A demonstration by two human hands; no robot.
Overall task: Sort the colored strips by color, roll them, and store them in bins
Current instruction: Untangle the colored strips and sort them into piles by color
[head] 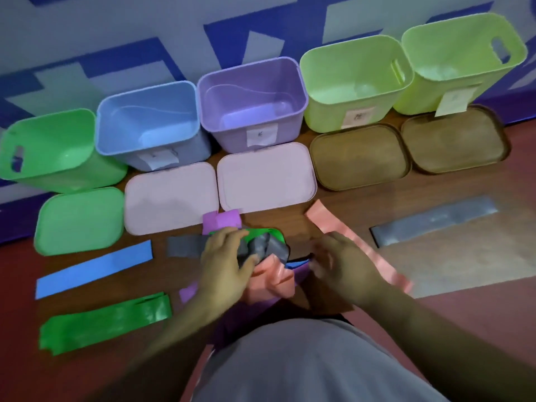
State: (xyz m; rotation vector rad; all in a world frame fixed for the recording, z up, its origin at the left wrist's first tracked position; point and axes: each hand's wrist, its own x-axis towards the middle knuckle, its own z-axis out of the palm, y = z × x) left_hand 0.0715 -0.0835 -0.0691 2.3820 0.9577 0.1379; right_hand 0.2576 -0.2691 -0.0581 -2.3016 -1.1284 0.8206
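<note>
Head view: left hand [224, 264] grips the crumpled grey glossy strip [261, 248] atop the mixed strip pile [275, 278]; right hand [345, 264] blurred, fingers spread, beside the flat pink strip [342, 236]. Five smooth plastic bins [252, 97]: no strips visible inside.

Head-worn view, steeply down, close.

blue strip [94, 268], green strip [106, 322], purple bin [252, 100]
</note>
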